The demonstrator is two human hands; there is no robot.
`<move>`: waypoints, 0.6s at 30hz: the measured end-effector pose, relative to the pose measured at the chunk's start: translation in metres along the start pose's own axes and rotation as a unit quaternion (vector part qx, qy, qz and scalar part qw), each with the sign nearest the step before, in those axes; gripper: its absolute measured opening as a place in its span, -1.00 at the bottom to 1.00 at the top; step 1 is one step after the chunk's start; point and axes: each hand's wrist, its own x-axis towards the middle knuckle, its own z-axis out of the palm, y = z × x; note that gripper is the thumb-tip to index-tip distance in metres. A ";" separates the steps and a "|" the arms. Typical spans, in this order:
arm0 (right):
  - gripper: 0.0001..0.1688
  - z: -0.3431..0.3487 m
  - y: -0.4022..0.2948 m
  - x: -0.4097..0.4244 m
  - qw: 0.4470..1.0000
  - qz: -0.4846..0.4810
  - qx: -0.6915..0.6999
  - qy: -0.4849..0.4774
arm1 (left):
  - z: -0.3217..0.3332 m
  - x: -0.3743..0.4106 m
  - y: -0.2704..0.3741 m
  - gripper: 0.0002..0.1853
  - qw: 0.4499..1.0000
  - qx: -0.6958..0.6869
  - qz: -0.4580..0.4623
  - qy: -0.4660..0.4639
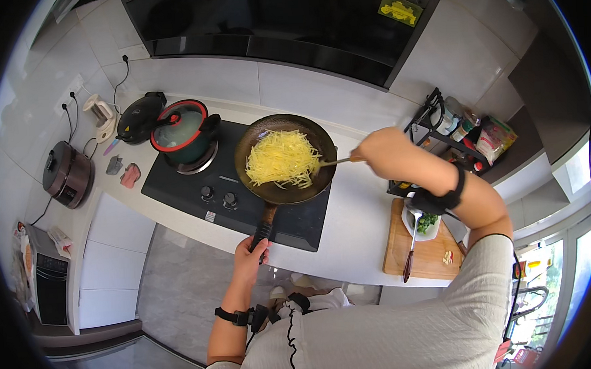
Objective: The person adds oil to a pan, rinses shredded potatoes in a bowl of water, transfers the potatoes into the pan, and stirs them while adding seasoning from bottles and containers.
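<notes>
My left hand (252,256) is closed around the black grip of the wok's handle (264,229). The dark metal wok (321,136) sits over the right side of the hob, its handle pointing towards me. A heap of pale yellow shredded potato (283,158) fills much of it. In my right hand (387,152), to the right of the wok, is a spatula (340,161) with a thin metal shaft. Its far end reaches into the right edge of the shreds, so the blade is partly hidden.
A green pot with a red-rimmed glass lid (178,125) stands on the left of the black hob (237,207). A cutting board (393,249) at right bears a white bowl of chopped greens (427,222) and a ladle (411,251). Behind it stands a condiment rack (424,124).
</notes>
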 end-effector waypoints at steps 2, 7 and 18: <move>-0.68 0.023 -0.002 0.019 0.998 -0.017 0.017 0.064 | 0.003 0.001 0.001 -0.81 1.000 0.002 -0.002 -0.006; -0.85 0.019 0.040 0.050 0.990 0.021 0.083 0.110 | 0.000 0.002 0.002 -0.79 1.000 -0.010 -0.008 -0.027; -0.54 0.054 0.025 0.071 0.919 0.159 0.360 -0.003 | 0.000 0.007 -0.005 -0.79 0.999 -0.015 0.003 -0.033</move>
